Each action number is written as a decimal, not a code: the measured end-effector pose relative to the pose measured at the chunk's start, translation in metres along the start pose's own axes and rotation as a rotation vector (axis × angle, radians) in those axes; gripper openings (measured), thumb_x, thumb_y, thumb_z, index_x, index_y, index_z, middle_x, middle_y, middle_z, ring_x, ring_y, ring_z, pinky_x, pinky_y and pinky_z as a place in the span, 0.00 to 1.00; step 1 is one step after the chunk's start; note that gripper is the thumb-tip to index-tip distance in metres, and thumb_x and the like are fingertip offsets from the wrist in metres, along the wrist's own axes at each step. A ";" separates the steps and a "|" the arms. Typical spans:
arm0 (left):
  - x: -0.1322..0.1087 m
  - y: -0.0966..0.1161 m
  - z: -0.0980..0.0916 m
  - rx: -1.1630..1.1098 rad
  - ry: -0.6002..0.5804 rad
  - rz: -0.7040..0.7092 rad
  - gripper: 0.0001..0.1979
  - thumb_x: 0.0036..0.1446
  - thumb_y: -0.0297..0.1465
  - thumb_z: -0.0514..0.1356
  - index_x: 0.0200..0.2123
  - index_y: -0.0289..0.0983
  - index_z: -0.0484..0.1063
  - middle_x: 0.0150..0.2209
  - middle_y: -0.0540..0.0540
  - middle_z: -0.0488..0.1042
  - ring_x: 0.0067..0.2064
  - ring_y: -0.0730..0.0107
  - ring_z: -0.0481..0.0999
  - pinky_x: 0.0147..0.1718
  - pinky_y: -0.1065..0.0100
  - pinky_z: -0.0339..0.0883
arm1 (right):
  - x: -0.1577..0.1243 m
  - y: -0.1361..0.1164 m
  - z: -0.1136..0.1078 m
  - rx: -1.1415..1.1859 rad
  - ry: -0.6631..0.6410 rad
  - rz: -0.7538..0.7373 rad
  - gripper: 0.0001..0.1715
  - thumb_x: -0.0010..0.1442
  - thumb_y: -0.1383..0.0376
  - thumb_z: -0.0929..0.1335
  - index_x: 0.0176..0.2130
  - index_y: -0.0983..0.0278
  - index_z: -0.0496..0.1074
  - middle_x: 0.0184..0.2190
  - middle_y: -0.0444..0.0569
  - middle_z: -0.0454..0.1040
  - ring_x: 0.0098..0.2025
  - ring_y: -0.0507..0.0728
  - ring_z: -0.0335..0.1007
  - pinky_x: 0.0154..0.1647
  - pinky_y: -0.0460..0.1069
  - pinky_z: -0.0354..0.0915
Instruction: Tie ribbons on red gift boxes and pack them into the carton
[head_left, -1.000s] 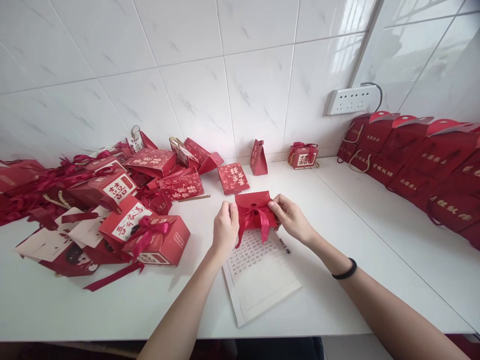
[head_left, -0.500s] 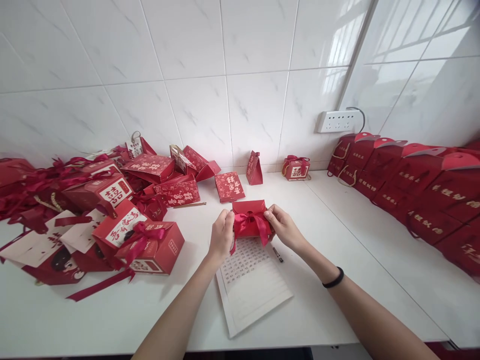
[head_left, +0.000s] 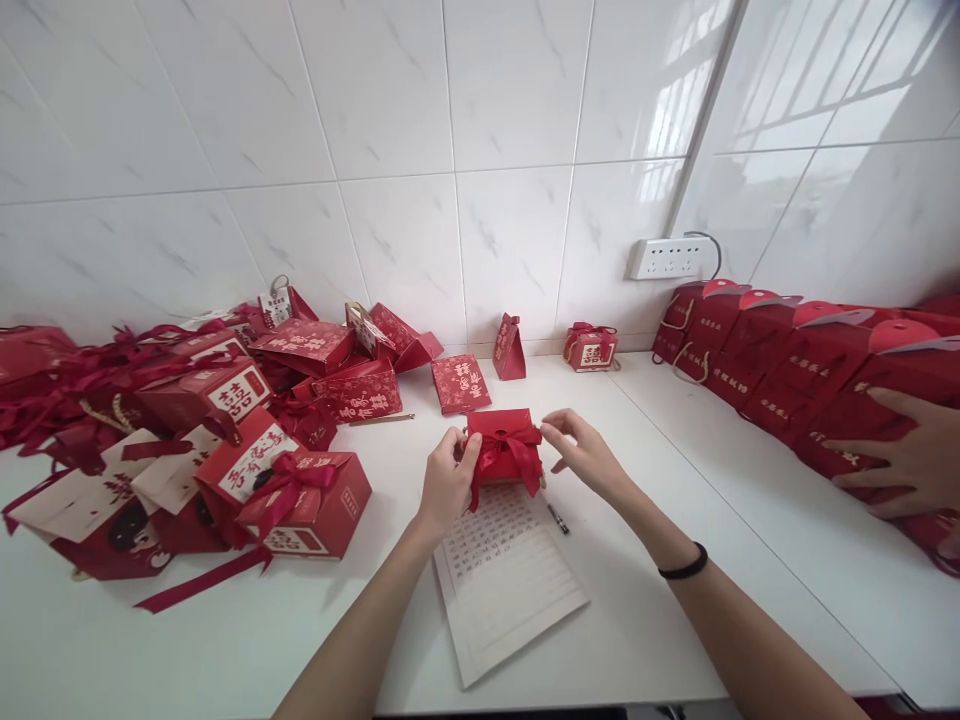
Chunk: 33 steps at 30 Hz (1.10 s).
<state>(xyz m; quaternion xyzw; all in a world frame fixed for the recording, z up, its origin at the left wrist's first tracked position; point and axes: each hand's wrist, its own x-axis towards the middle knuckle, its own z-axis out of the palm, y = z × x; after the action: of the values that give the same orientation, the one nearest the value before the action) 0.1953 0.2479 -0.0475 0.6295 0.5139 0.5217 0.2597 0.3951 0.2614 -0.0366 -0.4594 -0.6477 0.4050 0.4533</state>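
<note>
A small red gift box [head_left: 504, 432] with a red ribbon bow [head_left: 510, 458] sits on the white counter [head_left: 645, 470], over the top edge of a lined sheet of paper [head_left: 502, 580]. My left hand [head_left: 448, 478] is closed on the box's left side, fingers pinching at the ribbon. My right hand [head_left: 583, 452] hovers just right of the box, fingers loosely apart and off it, with a black band on the wrist.
A heap of red gift boxes and ribbons [head_left: 225, 420] fills the left of the counter. A row of red bags [head_left: 795, 370] lines the right wall, where another person's hand [head_left: 900, 455] rests. A pen [head_left: 556, 517], a power strip [head_left: 667, 257] and two small boxes stand behind.
My right hand has let go of the box and opened beside it. Another person's hand has come into view on the red bags at the right. The view has shifted slightly.
</note>
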 end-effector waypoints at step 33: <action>-0.049 0.067 -0.041 0.265 0.209 0.922 0.34 0.46 0.36 0.69 0.55 0.38 0.60 0.49 0.40 0.68 0.50 0.61 0.70 0.45 0.62 0.69 | -0.029 -0.018 0.010 -0.205 0.128 -0.893 0.51 0.56 0.61 0.70 0.66 0.54 0.36 0.63 0.57 0.49 0.63 0.69 0.49 0.59 0.65 0.58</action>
<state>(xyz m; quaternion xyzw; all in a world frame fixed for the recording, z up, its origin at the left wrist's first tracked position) 0.1863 0.1717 0.0041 0.7634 0.2669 0.5729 -0.1334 0.3861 0.2279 -0.0282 -0.2019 -0.7894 0.0747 0.5749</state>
